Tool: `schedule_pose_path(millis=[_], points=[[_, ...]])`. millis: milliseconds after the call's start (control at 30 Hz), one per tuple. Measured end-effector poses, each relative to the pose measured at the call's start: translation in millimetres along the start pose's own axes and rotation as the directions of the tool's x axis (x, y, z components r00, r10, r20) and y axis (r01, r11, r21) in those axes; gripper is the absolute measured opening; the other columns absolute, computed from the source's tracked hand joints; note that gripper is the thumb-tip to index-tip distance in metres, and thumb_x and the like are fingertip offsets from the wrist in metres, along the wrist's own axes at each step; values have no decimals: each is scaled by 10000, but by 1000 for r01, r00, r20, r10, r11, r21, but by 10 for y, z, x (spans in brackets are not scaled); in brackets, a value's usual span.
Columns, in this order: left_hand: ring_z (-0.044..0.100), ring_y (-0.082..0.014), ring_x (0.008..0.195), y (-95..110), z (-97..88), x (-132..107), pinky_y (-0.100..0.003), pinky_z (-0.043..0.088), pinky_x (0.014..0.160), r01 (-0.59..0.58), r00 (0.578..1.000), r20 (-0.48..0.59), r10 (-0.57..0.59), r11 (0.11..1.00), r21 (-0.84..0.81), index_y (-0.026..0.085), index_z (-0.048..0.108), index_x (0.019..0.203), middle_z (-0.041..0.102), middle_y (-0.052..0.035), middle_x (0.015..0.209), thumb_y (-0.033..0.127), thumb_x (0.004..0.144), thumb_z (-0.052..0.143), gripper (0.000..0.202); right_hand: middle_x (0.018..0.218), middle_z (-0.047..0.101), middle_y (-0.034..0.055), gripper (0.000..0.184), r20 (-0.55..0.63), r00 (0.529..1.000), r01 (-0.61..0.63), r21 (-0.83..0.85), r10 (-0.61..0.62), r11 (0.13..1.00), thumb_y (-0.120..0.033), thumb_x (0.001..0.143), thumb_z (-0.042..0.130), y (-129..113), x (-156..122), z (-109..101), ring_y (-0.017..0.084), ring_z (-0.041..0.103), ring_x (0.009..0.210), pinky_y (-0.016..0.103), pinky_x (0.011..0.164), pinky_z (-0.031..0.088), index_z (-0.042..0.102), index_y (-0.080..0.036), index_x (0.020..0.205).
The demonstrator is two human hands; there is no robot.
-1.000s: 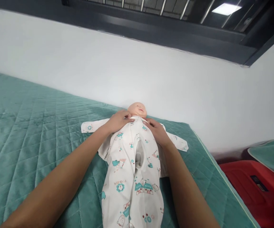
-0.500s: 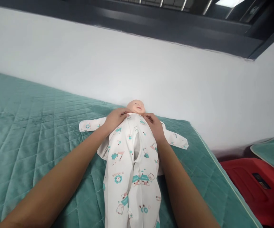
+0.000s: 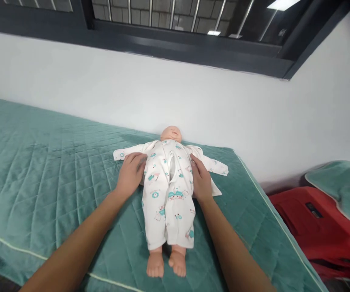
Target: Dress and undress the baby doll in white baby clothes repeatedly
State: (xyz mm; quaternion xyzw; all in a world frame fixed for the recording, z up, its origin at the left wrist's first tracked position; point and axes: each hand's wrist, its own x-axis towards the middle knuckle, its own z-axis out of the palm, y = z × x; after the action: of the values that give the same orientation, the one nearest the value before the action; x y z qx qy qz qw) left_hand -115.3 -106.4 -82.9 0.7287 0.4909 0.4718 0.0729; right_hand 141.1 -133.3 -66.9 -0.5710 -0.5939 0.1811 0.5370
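Note:
A baby doll [image 3: 171,134] lies on its back, head toward the wall and bare feet toward me. White printed trousers [image 3: 179,202] cover its legs and reach high up the chest, with an open slit at the crotch. A white long-sleeved top [image 3: 217,165] is spread under it, both sleeves stretched outward. My left hand [image 3: 131,172] rests against the trousers' left side, fingers loosely bent and apart. Against the right side lies my right hand [image 3: 201,178], fingers extended along the cloth. Some fingertips are hidden by the doll's body.
The doll lies on a green quilted bed cover [image 3: 80,174], its head close to a white wall [image 3: 150,93]. A dark-framed window [image 3: 175,44] with bars is above. Beyond the bed's right edge stands a red plastic object [image 3: 302,219], partly under green cloth [image 3: 342,182].
My hands have moved from the trousers' top near the doll's neck down to its sides. The camera view has shifted, and the doll's feet now show.

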Motion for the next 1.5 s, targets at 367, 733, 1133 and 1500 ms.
schedule_pose_path(millis=[367,733,1133,1500], points=[[536,-205,1024,1170,-609,-1392,-350,468,899,129,953,295,-72,975,-180,242,628,1022,556,-51,1092,240,850,604,174,1494,438,1,229,442,874,298,-153,-204,942,-184,911,536,-901,-1514,-262,218,260,1458,497,1178,286,617,-284,1101],[476,-260,991,1415,-581,-1063,-394,466,832,-57,852,519,-71,972,226,180,613,938,533,-90,1064,139,808,525,162,1443,496,3,253,472,879,220,-287,-62,932,-165,899,519,-948,-1644,-401,214,315,1423,491,1166,288,612,-277,1107],[539,-151,830,1307,-860,-1080,-278,418,765,204,866,497,-54,946,-253,196,549,819,541,-18,911,269,962,419,207,1306,575,41,378,444,894,244,-366,-62,898,-100,834,579,-1254,-1684,-263,245,462,1272,463,1091,329,568,-263,1175],[499,-141,831,1198,-965,-1290,-250,400,774,456,864,474,-171,666,-590,192,568,823,502,-10,879,387,950,487,246,957,622,24,73,341,936,250,-463,-89,850,-218,896,585,-1356,-1697,16,223,555,918,366,822,362,580,-235,967]])
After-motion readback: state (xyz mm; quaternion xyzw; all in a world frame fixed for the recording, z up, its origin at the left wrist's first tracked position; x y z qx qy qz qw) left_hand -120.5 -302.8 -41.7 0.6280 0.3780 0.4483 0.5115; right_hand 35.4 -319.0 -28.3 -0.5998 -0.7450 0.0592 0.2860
